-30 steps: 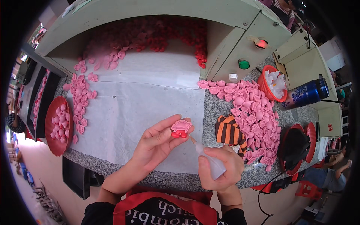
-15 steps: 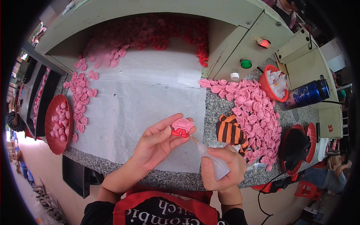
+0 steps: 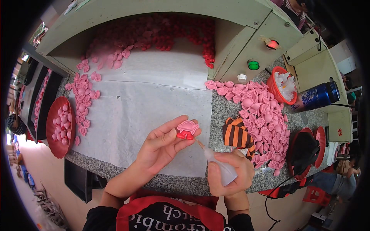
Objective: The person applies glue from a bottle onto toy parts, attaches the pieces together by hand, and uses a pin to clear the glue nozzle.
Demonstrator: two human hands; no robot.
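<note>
Now left hand [image 3: 160, 148] pinches pink-red piece [image 3: 187, 129] (perhaps rubber); right hand [image 3: 231, 173] holds squeeze bottle [image 3: 217, 165].

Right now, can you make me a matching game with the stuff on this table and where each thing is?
Things:
1. small pink and red piece
2. squeeze bottle
3. striped cloth
4. red plate

Places:
A. far left edge of the counter
B. in the right hand
C. between the left hand's fingertips
D. beside the big pink pile

Pairs: 1-C, 2-B, 3-D, 4-A
</note>
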